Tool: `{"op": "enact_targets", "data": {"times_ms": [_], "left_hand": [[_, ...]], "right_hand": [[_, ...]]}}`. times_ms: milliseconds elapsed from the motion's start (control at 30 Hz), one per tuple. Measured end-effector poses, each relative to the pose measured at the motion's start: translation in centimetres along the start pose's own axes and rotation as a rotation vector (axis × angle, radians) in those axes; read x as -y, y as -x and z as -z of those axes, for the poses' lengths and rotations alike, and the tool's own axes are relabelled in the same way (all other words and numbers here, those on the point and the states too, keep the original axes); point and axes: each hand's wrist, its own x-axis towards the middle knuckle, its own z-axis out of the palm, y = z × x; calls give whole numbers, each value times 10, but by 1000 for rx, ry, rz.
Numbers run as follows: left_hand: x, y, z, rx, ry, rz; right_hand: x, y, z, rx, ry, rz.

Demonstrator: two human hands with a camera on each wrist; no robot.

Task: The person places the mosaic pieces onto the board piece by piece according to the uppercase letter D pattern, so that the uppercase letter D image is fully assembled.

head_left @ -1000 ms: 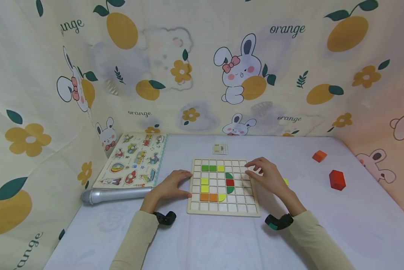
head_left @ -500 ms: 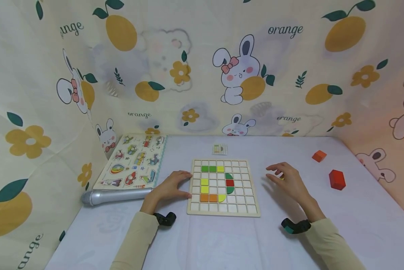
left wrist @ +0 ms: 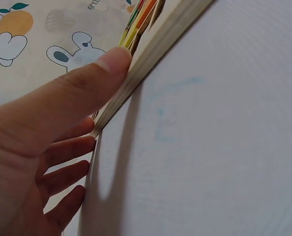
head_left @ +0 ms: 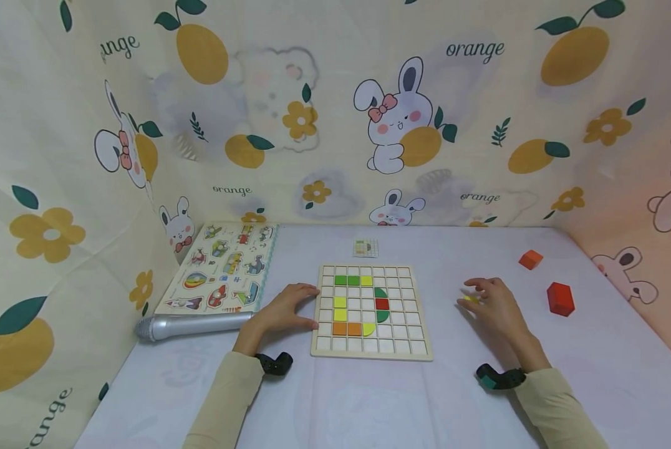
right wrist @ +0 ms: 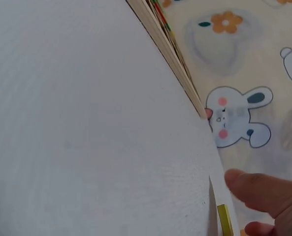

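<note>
A square wooden grid board [head_left: 401, 317] lies in the middle of the table in the head view. Green, yellow, orange and red tiles [head_left: 347, 328] sit in some of its cells. My left hand [head_left: 281, 308] rests against the board's left edge; in the left wrist view the thumb [left wrist: 113, 61] and fingertips touch its side. To the right of the board, my right hand [head_left: 498, 310] hovers around a small yellow piece [head_left: 471, 299] on the table. In the right wrist view the thumb [right wrist: 254, 187] is apart from that yellow piece [right wrist: 225, 220], whose full shape is hidden.
A silver microphone [head_left: 195, 323] lies left of the left hand, against a picture board [head_left: 223, 265]. Behind the grid board is a small patterned card [head_left: 365, 247]. An orange block [head_left: 531, 260] and a red block [head_left: 560, 299] stand at the right.
My right hand has moved from the board's right edge rightward to the yellow piece. The left hand has stayed at the board, and the tiles look the same.
</note>
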Motion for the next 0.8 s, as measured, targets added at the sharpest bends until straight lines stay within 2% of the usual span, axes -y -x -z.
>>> {"op": "enact_targets", "data": {"times_ms": [267,533,800], "left_hand": [[1,0,0,-6,5,-12],[1,0,0,-11,1,-19],[3,-1,-1,-12,-3,-25]], "right_hand": [[-5,2,-3,3,24,-25],[-4,4,1,56,59,-121],[-2,4,3,95,47,-120]]}}
